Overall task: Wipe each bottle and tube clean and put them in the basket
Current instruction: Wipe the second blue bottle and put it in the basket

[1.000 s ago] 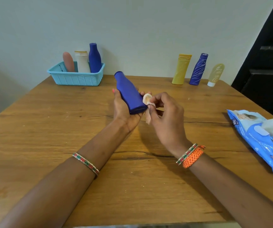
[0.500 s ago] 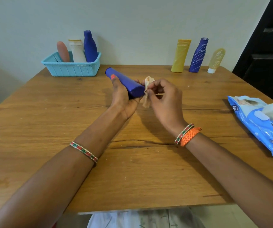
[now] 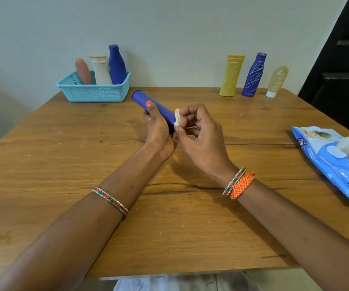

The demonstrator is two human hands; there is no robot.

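The blue bottle (image 3: 154, 107) now lies nearly level in the air, cap end aimed at the basket (image 3: 94, 93); 1.0 s ago it stood steeply tilted. The left hand (image 3: 158, 131) grips its lower body from beneath. The right hand (image 3: 198, 131) pinches a crumpled wipe (image 3: 177, 118) against the bottle's base end. Judgement: wiping has reached the base, so this bottle is close to placement. The basket already holds 3 containers. Well right of the basket, 3 containers (image 3: 253, 75) stand unwiped along the wall. The wipe pack (image 3: 335, 162) lies farther right, on the table (image 3: 64, 164).
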